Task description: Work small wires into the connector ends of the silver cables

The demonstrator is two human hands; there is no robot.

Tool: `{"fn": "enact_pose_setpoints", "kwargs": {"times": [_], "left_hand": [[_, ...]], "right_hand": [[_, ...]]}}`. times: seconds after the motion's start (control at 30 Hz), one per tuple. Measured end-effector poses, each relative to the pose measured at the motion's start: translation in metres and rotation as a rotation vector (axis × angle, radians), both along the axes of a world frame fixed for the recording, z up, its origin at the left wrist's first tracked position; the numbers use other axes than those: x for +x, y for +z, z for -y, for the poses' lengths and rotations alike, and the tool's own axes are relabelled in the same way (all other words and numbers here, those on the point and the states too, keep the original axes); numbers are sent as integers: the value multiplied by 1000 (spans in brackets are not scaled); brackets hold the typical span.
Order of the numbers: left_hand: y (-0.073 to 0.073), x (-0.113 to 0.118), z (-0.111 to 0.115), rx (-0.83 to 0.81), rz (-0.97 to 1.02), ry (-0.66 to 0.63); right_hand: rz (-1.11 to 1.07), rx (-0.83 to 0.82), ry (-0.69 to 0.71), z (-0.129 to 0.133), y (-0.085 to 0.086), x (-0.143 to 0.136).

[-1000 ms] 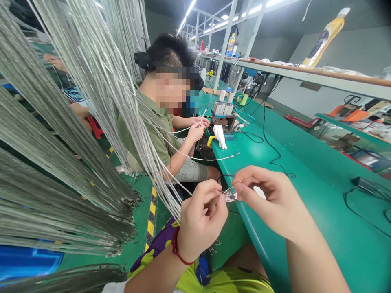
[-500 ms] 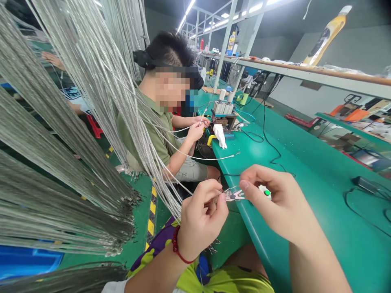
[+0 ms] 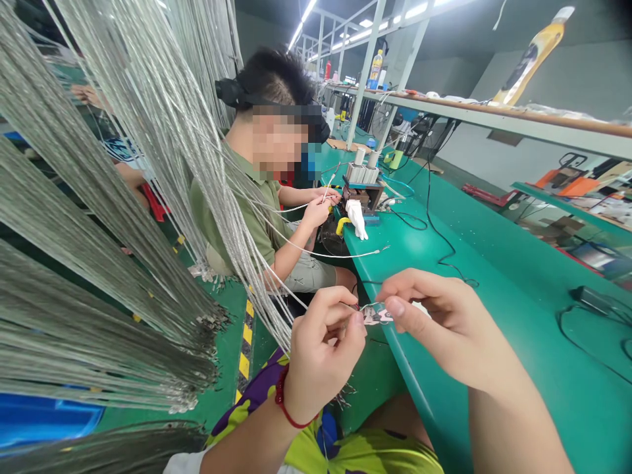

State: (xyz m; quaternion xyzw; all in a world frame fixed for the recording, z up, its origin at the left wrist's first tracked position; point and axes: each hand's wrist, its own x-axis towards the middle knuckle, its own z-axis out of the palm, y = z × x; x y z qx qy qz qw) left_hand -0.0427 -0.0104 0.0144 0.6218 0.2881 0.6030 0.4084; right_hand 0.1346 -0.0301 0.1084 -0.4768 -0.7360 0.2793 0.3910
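My left hand (image 3: 326,336), a red beaded bracelet at its wrist, is closed in a pinch around the end of a thin cable. A fine wire (image 3: 369,305) sticks out from its fingertips toward my right hand (image 3: 434,316). The thumb and forefinger of my right hand are pinched at the wire's far end; its other fingers are curled. Just behind the fingertips, by the bench edge, lies a small pinkish and dark thing (image 3: 378,316) whose kind I cannot make out. The cable behind my left hand is mostly hidden.
Bundles of braided grey cables (image 3: 162,131) hang at the left. The green bench (image 3: 494,329) runs along the right, with a press machine (image 3: 363,184), a white glove (image 3: 356,218) and black cords (image 3: 434,224). Beside it a co-worker (image 3: 247,217) holds a cable.
My right hand has shifted slightly left, its fingertips nearer my left hand. The fingers of both hands have moved a little around the wire. The co-worker looks nearly unchanged.
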Motion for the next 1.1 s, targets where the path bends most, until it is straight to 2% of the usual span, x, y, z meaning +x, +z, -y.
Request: {"fn": "enact_pose_setpoints", "kwargs": {"times": [0.37,0.7,0.9,1.1], "left_hand": [[1,-5,4,-77,134,-132],[2,-7,9,-141,252,-257],[4,-7,11,-142,280,-277],[6,-7,14,-129,292,-281]], "right_hand": [[-114,46,178,-9,-7,5],[-219,28,260,-14,-15,8],[-211,72,240,-15,-17,7],[-183,229,178,-14,-20,4]]}}
